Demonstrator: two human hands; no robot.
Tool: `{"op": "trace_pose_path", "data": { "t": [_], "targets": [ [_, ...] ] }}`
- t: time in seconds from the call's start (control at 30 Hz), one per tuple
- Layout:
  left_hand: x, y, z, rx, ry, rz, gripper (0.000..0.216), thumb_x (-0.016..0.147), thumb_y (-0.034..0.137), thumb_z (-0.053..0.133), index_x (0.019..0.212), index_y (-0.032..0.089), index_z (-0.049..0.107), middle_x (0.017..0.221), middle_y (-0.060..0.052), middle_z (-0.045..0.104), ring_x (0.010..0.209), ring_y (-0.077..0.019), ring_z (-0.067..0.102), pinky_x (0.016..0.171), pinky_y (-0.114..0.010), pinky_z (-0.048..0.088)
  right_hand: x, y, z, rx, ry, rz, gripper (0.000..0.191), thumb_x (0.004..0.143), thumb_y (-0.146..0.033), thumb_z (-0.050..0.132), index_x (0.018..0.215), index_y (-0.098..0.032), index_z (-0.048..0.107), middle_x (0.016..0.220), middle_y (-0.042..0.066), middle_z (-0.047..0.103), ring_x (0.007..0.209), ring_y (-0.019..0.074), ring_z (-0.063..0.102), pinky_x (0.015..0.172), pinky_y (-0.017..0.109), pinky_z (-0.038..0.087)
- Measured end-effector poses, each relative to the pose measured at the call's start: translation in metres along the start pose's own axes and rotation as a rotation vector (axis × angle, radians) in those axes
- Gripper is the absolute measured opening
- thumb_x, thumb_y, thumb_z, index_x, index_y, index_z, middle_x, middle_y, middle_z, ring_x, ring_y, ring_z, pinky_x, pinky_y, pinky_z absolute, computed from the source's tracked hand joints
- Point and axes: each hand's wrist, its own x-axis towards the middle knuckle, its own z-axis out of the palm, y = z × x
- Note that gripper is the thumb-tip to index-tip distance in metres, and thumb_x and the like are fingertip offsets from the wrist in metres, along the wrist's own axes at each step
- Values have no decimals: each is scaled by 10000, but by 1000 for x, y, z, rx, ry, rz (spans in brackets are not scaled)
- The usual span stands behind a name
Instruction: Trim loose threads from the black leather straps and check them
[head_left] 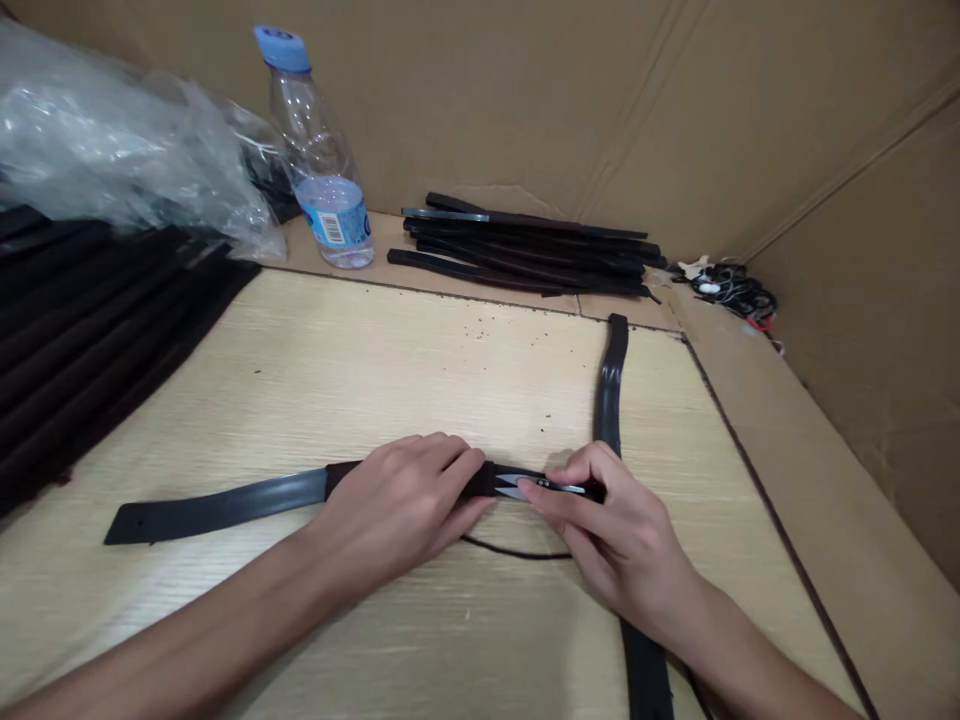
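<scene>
Your left hand (394, 505) clamps the dark belt strap (217, 508) onto the pale wood board (300, 380) at lower centre. Your right hand (607, 530), just beside it, pinches thread snips (544, 486) at the strap; keep the strap taut, the blades steady.

**2 Bare Forearms, 2 Slim Hands**

The left forearm (172, 640) is showing at 7 o'clock in the view, and the right forearm (772, 665) is showing at 5 o'clock. Both are bare and are narrowing smoothly toward the wrist. The left hand (397, 500) is appearing just below the centre, and the right hand (619, 535) is appearing toward 4 o'clock. The skin on both is looking smooth, with only faint creases showing over the knuckles. The fingers (450, 462) are looking long and slender, and the nails on the right hand are looking trimmed short, though they are too small to show much detail.
</scene>
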Motion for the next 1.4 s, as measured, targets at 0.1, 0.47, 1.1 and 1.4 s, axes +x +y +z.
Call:
{"op": "trace_pose_path", "data": {
  "t": [0.1, 0.47, 1.1, 1.4],
  "targets": [
    [0, 0, 0, -12, -13, -9, 221, 913, 332, 535, 945, 128, 616, 817, -84, 676, 704, -254, 663, 592, -391, 556, 0, 0, 0, 11, 1, 10, 337, 864, -1, 530, 1127, -173, 653, 901, 67, 474, 808, 177, 498, 620, 294, 473],
    [-1, 0, 1, -15, 12, 4, 219, 911, 324, 538, 951, 123, 615, 829, -91, 681, 710, -262, 669, 591, -405, 563, -4, 3, 4, 29, -8, 21, 397, 839, 41, 543, 1155, -180, 636, 936, 68, 460, 828, 176, 477, 639, 297, 456],
    [0, 4, 3, -43, -7, -32, 200, 897, 296, 559, 982, 127, 622, 826, -89, 686, 732, -262, 669, 612, -407, 572, -3, -2, 10, -49, 18, 26, 323, 845, 15, 527, 1071, -176, 658, 869, 60, 438, 798, 188, 476, 634, 304, 461],
    [0, 4, 1, -47, -21, -29, 191, 898, 300, 560, 993, 140, 602, 852, -87, 688, 756, -257, 668, 633, -398, 570, 2, -1, 4, -11, 15, 29, 306, 867, -14, 521, 1085, -166, 672, 871, 69, 470, 787, 184, 477, 609, 298, 466]
  ]
}}
